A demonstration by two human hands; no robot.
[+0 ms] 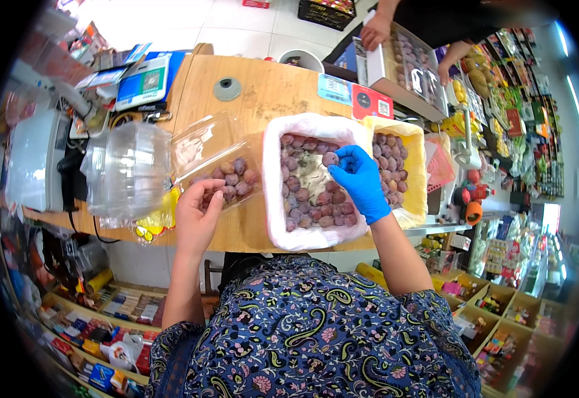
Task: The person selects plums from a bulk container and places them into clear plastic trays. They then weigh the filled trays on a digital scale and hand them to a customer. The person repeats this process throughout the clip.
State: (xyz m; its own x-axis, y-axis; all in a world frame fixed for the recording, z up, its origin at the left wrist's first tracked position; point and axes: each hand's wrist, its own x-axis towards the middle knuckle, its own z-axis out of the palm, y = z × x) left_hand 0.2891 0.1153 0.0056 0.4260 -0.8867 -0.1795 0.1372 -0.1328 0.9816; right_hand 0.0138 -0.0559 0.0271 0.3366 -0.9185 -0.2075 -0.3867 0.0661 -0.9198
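Note:
My right hand (356, 176), in a blue disposable glove, pinches a purple plum (330, 159) above a basket lined with white cloth-like material (275, 209). Plums (325, 209) lie around the inside of that basket, and part of its pale bottom shows. Bare, my left hand (200, 204) is at the near left part of a clear plastic clamshell box (205, 134) with its lid folded back. Several plums (232, 179) sit in the box; whether my left fingers touch one cannot be told. To the right, a yellow-lined basket (418, 189) holds more plums.
A stack of clear plastic containers (128, 169) stands left on the wooden table (264, 79). A round grey object (227, 88) and printed cards (371, 102) lie farther back. At the upper right another person's hands (376, 32) hold a carton of plums (408, 64).

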